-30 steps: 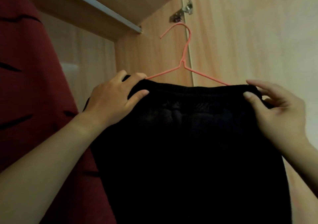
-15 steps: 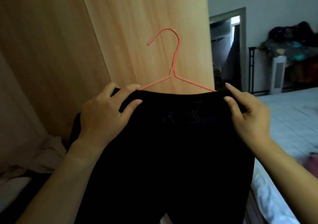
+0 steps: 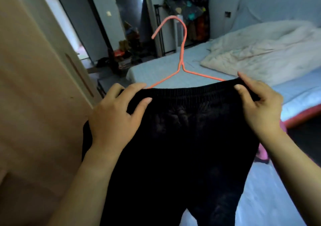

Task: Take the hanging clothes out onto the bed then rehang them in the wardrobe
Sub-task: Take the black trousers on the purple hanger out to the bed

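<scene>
The black trousers [image 3: 182, 147] hang on an orange hanger [image 3: 182, 55] and are held up in the air in front of the person, with the legs falling down out of the view and the hook of the hanger standing free above, caught on nothing. The left hand [image 3: 116, 116] grips the left end of the waistband [image 3: 191, 91], the fingers curled over the top edge and the thumb lying on the front of the cloth. The right hand [image 3: 260, 107] pinches the right end in the same way, the thumb in front and the other fingers behind. So both hands are closed on the trousers and the waistband is stretched flat between them. Behind the trousers lies the bed [image 3: 298, 93] with a blue sheet, and a white quilt [image 3: 260, 52] is pushed in a heap on its far side. The wardrobe door [image 3: 34, 95] stands just beside the left arm. In my judgement the step in hand is the first half of the task, bringing a piece of clothing out to the bed. The next move calls for lowering the trousers onto the bare part of the sheet, near to the quilt but not on it, keeping the hanger inside the waistband so it does not slip out, and only then letting both hands go
</scene>
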A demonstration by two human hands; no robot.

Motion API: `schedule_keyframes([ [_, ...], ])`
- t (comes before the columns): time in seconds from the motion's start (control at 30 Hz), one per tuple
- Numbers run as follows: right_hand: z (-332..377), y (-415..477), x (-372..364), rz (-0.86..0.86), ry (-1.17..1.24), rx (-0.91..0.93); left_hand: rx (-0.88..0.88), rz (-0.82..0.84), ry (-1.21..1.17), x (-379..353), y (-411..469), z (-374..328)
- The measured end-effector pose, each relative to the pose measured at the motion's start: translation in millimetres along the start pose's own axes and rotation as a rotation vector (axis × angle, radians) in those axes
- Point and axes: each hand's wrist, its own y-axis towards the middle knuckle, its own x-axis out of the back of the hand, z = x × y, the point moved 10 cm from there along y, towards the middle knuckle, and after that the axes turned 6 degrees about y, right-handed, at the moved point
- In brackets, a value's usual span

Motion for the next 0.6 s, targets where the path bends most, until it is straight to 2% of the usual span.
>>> schedule_keyframes([
  [0.13,-67,-16,87,-0.074,-0.152,-0.079,0.004,0.129,-0.250,-84,-7,-78],
  [0.3,-117,-22,169,-0.136,-0.339,-0.120,-0.025,0.226,-0.435,-155,-9,-158],
  [0.43,-152,-6,198,-0.168,-0.422,-0.137,-0.062,0.272,-0.529,-203,8,-198],
  [0.6,-218,27,192,-0.143,-0.441,-0.159,-0.024,0.334,-0.597,-281,33,-216],
])
